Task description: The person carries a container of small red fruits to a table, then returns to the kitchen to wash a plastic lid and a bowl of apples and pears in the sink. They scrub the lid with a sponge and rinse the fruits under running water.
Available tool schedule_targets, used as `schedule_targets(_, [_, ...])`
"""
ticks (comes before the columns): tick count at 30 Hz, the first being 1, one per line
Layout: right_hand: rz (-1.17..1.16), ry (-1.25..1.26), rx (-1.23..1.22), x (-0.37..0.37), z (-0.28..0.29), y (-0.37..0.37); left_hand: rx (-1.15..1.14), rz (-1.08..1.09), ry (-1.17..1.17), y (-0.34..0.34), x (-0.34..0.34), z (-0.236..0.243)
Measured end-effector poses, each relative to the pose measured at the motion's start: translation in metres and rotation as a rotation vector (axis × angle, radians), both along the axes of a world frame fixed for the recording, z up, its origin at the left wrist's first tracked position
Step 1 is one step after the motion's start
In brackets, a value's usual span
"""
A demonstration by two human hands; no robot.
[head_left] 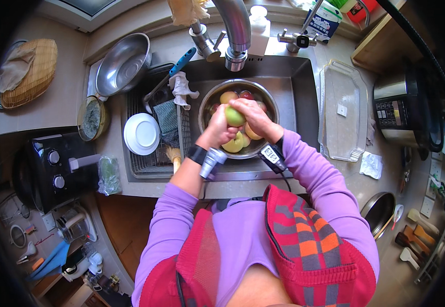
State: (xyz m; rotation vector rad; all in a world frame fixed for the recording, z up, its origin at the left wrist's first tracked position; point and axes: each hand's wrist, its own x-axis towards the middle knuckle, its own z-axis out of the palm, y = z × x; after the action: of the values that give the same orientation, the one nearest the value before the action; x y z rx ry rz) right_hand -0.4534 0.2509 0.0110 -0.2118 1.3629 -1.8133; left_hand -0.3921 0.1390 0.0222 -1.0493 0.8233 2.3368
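Note:
A green apple (234,116) sits between both my hands above a steel bowl (209,100) in the sink. My left hand (216,130) cups the apple from the left and below. From the right and above, my right hand (256,116) covers it. The bowl holds several more apples, red and yellow-green (228,96), some in water. The steel tap spout (235,30) ends just behind the bowl. Both wrists carry dark bands with small devices.
A dish rack (153,153) left of the bowl holds a white plate (141,134), a cloth and a blue-handled brush (174,71). An empty steel bowl (122,64) stands behind it. Right of the sink lie a clear tray (341,112) and a cooker (404,107).

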Motion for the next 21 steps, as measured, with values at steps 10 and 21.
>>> schedule_targets(10, [-0.011,0.294,0.224,0.004,-0.032,-0.007,-0.410,0.112,-0.110,0.015,0.003,-0.038])
schedule_targets(21, [0.033,0.190,0.550,-0.024,-0.110,-0.015,-0.722,-0.045,0.067,0.010,0.006,-0.056])
